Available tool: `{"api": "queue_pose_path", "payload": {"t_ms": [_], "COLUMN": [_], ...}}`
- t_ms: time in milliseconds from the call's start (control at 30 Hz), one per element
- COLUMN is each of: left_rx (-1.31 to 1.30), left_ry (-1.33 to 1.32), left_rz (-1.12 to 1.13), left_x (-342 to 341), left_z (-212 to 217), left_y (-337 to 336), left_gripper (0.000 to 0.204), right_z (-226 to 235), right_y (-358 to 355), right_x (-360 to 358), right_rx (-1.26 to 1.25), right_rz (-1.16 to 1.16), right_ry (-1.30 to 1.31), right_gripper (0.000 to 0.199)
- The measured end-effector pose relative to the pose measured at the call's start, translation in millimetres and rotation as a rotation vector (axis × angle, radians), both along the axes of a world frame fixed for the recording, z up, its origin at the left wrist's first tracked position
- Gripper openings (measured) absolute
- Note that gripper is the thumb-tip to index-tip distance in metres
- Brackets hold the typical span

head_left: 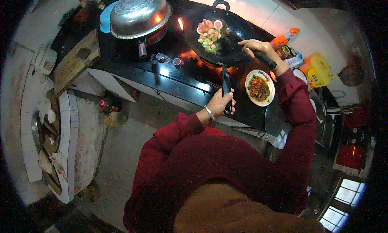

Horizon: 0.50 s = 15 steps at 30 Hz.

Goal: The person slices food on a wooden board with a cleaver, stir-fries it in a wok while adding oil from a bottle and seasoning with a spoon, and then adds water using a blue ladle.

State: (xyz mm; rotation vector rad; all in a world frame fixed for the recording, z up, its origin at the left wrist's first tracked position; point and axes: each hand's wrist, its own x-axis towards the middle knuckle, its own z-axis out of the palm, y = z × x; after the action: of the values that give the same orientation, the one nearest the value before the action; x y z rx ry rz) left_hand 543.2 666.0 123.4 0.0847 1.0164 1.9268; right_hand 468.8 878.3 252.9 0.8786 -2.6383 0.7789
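While flame glows beneath it, the black wok [232, 43] sits upper center of the frame, chopped food heaped at its left. Left hand [220, 103] wraps its long handle [226, 85]; right hand [258, 49] grips the spatula handle [264, 59], fingers curled.

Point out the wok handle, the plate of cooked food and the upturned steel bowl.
wok handle [226, 82], head view, bare shaft above the left hand.
plate of cooked food [249, 77], head view, white rim.
steel bowl [139, 12], head view, domed underside.

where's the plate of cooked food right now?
In the head view, the white plate of dark cooked food sits on the black stovetop, right of centre, beside the wok, between the left hand on the wok handle and the right hand.
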Motion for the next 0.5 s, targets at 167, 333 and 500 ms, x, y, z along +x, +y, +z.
{"api": "queue_pose_path", "payload": {"t_ms": [167, 333, 500], "left_rx": [0.054, 0.051, 0.051], "left_ry": [0.020, 0.005, -0.002], "left_rz": [0.005, 0.015, 0.021], "left_x": [3.0, 2.3, 4.2], "left_z": [-2.8, -2.4, -3.1], "left_y": [2.9, 1.1, 1.3], "left_gripper": [0.031, 0.030, 0.033], "right_z": [21.9, -17.1, 3.5], "right_y": [-3.0, -1.6, 5.3], "right_x": [-15.6, -63.7, -65.2], "right_rx": [-0.070, -0.575, -0.485], "right_rz": [-0.066, -0.206, -0.452], "right_ry": [0.006, -0.299, -0.375], "right_gripper": [0.018, 0.027, 0.031]}}
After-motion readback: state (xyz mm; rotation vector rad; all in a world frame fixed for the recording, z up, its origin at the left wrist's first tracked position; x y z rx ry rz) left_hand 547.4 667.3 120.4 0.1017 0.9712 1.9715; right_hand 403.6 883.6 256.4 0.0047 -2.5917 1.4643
